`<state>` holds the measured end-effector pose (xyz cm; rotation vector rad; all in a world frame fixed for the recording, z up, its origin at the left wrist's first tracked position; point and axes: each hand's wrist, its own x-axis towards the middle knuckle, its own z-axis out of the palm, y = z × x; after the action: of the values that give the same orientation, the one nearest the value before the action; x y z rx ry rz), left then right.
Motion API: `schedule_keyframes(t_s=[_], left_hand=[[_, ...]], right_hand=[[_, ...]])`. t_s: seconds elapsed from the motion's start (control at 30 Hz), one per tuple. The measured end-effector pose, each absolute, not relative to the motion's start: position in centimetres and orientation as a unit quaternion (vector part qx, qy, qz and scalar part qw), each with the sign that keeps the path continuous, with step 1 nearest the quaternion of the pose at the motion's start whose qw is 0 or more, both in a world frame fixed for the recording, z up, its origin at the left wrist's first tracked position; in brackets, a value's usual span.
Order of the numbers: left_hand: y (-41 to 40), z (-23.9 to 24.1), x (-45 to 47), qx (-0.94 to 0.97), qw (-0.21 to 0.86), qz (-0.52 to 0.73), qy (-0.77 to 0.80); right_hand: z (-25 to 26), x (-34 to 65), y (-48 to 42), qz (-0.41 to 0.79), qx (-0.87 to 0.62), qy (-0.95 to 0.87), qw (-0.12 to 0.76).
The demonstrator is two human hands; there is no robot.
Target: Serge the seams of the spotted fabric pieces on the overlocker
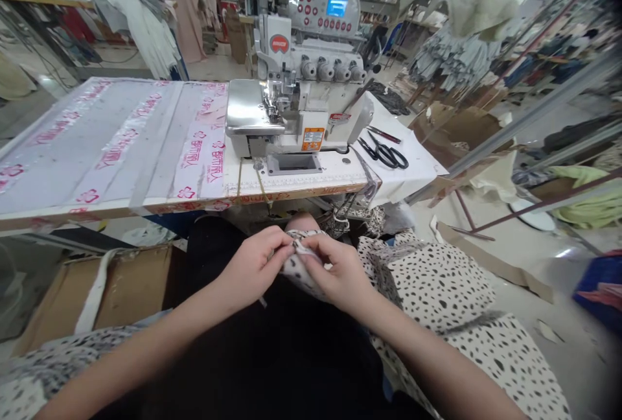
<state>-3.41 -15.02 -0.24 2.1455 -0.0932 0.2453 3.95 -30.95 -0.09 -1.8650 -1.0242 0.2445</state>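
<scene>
Over my lap, both hands pinch a small piece of white fabric with dark spots [302, 272]. My left hand [257, 261] grips its edge between thumb and forefinger. My right hand [340, 269] holds the same edge just to the right, its fingertips almost meeting the left ones. Part of the cloth hangs below the fingers, and its exact shape is hidden by them. Beyond the hands, an overlock sewing machine [311, 93] stands on the white worktable [311, 181].
Black scissors [383, 153] and tweezers [385, 134] lie right of the machine. More spotted fabric [442, 284] is heaped at my right. A cardboard box [131, 284] stands at lower left. The table's left side is covered with taped plastic film [121, 141].
</scene>
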Motion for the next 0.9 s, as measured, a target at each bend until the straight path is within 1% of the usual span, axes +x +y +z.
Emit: schedule_keyframes(t_s=[0.07, 0.13, 0.23, 0.33, 0.4, 0.5, 0.57, 0.67, 0.77, 0.9], left_hand=[[-14.0, 1.2, -3.2, 0.883, 0.448, 0.134, -0.042], [-12.5, 3.1, -3.3, 0.875, 0.449, 0.177, -0.043], [-9.6, 6.4, -3.7, 0.823, 0.522, 0.225, -0.004], [-7.0, 9.6, -3.9, 0.74, 0.607, 0.289, 0.033], [-5.7, 11.1, -3.8, 0.71, 0.615, 0.342, 0.03], [-4.0, 12.1, -3.5, 0.706, 0.594, 0.383, 0.036], [-3.0, 12.0, -3.4, 0.714, 0.583, 0.384, 0.055], [-1.6, 11.4, -3.6, 0.717, 0.569, 0.396, 0.074], [-0.8, 10.4, -4.2, 0.708, 0.562, 0.418, 0.097], [-0.1, 9.0, -5.2, 0.68, 0.613, 0.376, 0.146]], right_hand=[[0.9, 4.8, -30.7, 0.115, -0.765, -0.436, 0.461], [2.4, 5.7, -30.6, 0.149, -0.756, -0.463, 0.437], [4.6, 6.8, -30.6, 0.209, -0.737, -0.487, 0.419], [5.4, 7.4, -30.5, 0.254, -0.716, -0.476, 0.443], [4.8, 7.2, -30.2, 0.262, -0.705, -0.461, 0.471], [3.3, 6.4, -29.3, 0.224, -0.71, -0.439, 0.503], [2.5, 5.8, -28.7, 0.175, -0.726, -0.437, 0.501], [2.1, 5.3, -28.3, 0.101, -0.748, -0.45, 0.477], [2.3, 5.5, -28.2, 0.052, -0.771, -0.461, 0.437], [2.7, 5.8, -27.6, -0.03, -0.785, -0.497, 0.368]])
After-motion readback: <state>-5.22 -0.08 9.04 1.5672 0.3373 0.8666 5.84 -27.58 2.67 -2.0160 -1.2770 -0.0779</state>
